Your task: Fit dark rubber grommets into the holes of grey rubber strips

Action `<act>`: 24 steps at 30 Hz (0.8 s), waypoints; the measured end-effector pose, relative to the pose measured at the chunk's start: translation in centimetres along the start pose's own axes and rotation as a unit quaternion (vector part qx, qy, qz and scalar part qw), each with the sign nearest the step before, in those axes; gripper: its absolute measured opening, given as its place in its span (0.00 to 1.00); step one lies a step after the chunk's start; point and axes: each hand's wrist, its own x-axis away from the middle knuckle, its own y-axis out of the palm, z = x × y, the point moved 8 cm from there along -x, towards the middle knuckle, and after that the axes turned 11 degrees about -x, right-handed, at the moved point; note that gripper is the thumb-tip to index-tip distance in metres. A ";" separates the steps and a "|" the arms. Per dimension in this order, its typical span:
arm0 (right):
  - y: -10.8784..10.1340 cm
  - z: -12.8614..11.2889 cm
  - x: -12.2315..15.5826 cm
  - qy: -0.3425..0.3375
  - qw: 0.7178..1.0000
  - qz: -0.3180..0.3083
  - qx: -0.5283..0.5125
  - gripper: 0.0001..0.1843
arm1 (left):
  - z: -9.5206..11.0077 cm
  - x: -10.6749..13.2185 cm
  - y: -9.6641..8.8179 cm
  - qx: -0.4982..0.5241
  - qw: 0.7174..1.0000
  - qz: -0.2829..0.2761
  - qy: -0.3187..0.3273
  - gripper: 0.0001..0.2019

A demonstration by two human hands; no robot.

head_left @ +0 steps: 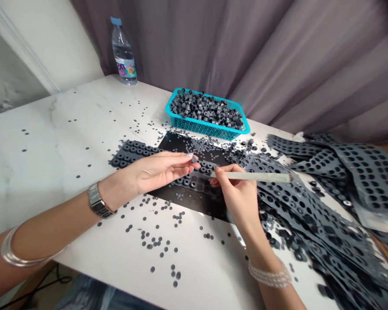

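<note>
My left hand [160,170] pinches a small grey rubber piece [194,159] between thumb and fingertips, above a grey perforated rubber sheet [131,148] with rows of raised rings. My right hand [241,193] is closed around a pale, pen-like stick [258,176], held nearly level over the sheet's right part. Its narrow end points toward my left hand, and the other end is dark. Under the sheet lies a black mat [194,202], partly covered by both hands. Small grey discs [207,146] are scattered on the mat.
Behind the mat stands a turquoise basket [207,129] heaped with small grey rubber pieces. Punched rubber sheets [310,219] pile up on the right, with loose bits around them. A water bottle [124,56] stands at the back left. More discs [155,241] dot the white table [116,267].
</note>
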 end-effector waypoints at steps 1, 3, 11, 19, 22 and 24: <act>0.0 0.0 0.0 0.000 1.000 -0.001 -0.001 0.13 | 0.0 0.1 0.1 -0.003 1.000 0.001 0.001 0.01; 0.0 0.0 0.0 0.000 1.000 -0.001 -0.002 0.13 | 0.2 0.2 0.2 -0.006 1.000 0.006 0.006 0.03; 0.3 -0.1 0.1 -0.005 1.000 -0.010 -0.001 0.12 | 0.0 0.1 0.4 0.000 1.000 -0.010 0.007 0.07; -0.8 -0.6 -0.4 -0.037 0.999 0.016 0.028 0.12 | 2.8 -0.5 -0.6 -0.324 0.930 0.099 0.143 0.11; -2.1 -0.9 -0.7 -0.067 0.993 0.060 0.072 0.12 | 4.8 -2.2 2.1 -0.467 0.842 0.131 0.237 0.10; -3.0 -1.0 -0.7 -0.078 0.989 0.089 0.092 0.11 | 5.3 -4.1 5.0 -0.497 0.814 0.101 0.283 0.11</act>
